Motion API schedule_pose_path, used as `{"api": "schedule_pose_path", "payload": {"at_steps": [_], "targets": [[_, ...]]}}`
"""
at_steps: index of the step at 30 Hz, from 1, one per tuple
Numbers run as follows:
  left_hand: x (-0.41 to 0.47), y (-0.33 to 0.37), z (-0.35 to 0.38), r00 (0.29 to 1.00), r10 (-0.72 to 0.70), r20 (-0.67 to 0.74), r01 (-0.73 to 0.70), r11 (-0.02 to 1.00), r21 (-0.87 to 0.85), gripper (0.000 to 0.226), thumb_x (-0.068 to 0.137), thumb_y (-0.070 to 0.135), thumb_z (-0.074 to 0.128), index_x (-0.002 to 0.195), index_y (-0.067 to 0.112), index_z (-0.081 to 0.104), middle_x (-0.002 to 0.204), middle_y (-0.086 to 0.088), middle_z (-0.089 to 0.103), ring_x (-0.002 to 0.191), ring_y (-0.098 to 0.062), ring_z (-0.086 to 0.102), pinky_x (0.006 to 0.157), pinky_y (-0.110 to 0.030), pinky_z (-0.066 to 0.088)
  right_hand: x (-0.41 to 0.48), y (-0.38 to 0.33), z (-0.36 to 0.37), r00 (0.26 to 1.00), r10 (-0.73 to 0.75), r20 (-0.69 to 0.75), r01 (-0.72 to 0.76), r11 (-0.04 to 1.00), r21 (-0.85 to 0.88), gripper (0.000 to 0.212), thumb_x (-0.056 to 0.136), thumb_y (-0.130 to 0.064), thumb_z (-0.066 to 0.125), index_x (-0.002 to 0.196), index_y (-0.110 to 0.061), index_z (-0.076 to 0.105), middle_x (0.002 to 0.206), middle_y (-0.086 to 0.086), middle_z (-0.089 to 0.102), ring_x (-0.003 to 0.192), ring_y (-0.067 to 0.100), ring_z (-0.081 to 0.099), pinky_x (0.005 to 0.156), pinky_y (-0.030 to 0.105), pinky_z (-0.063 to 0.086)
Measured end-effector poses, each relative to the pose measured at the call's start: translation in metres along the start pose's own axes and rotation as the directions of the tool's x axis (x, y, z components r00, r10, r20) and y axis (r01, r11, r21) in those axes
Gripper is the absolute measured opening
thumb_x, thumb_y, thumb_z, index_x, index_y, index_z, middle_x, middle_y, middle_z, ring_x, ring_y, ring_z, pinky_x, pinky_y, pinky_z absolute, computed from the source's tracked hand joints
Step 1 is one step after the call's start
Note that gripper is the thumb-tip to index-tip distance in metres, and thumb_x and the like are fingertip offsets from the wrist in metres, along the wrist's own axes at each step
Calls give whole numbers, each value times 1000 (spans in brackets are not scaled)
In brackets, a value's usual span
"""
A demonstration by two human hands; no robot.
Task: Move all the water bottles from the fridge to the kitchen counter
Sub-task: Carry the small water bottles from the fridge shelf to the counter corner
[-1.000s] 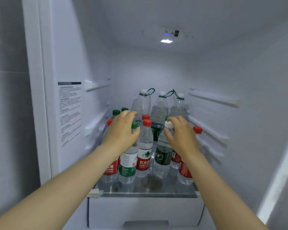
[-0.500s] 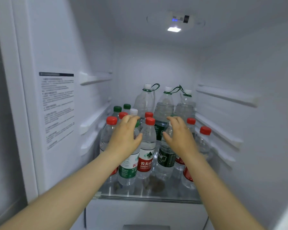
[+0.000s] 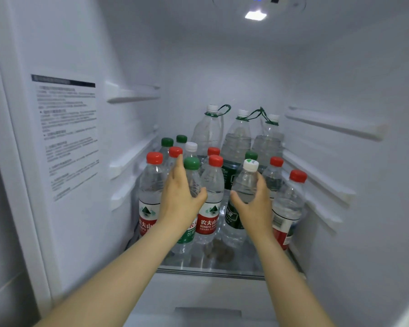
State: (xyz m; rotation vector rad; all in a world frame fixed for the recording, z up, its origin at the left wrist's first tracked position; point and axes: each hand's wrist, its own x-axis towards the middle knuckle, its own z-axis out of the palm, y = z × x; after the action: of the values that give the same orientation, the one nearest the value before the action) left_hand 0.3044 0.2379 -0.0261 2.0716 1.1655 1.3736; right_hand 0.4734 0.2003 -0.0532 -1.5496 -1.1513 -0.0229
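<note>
Both bare forearms reach forward into the open fridge (image 3: 222,79), nearly parallel, with the wrists straight and the backs of the hands toward the camera.

The left hand (image 3: 181,199) is around the shoulder of the green-capped bottle (image 3: 192,166). Its thumb curls across the right side of this bottle, and its fingers (image 3: 178,168) go up along the left side, close together. The tip of the longest finger comes near a red cap behind. The palm side is hidden, so I cannot tell how firmly the hand presses.

The right hand (image 3: 255,206) holds the white-capped bottle (image 3: 246,182) in a mirrored way: the thumb lies on the left side of the bottle and the fingers (image 3: 261,185) wrap the right side, partly hidden behind the clear plastic. This bottle leans, with its cap toward the right, while its neighbours stand upright.

Both bottles are in the front row on the glass shelf (image 3: 210,267). A red-capped bottle (image 3: 211,185) stands between the two hands, just beside each. More small bottles with red, green and white caps stand around them, and three large bottles (image 3: 237,140) with green carrying loops stand at the back wall. A printed sticker (image 3: 66,138) is on the left inner wall.
</note>
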Motion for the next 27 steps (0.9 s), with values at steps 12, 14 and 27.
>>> {"api": "schedule_pose_path", "payload": {"at_steps": [12,14,27], "targets": [[-32,-2,11,1000,-4,-14,3,999,-41,84,82,28,71,148,26,18,150,1,31,137,-14,32,104,-22,26,-37,14,3,1000,13,-21,-11,994,107,74,75,-29,80,139,-26,42,132,-9,54,124,8,50,104,40,46],[-36,-3,12,1000,-1,-12,1,999,-50,84,81,30,73,146,28,20,148,4,35,134,-11,35,107,-25,31,-43,12,2,999,11,-47,-5,993,117,68,75,-28,82,134,-25,48,124,-10,59,116,5,54,99,38,50],[-82,7,5,996,-80,-43,71,980,-188,66,70,26,83,124,33,45,112,21,51,103,1,48,81,2,34,-89,-6,-42,980,165,-111,-114,924,364,46,71,-15,85,109,-32,65,101,-15,71,93,-3,66,77,20,56]]}}
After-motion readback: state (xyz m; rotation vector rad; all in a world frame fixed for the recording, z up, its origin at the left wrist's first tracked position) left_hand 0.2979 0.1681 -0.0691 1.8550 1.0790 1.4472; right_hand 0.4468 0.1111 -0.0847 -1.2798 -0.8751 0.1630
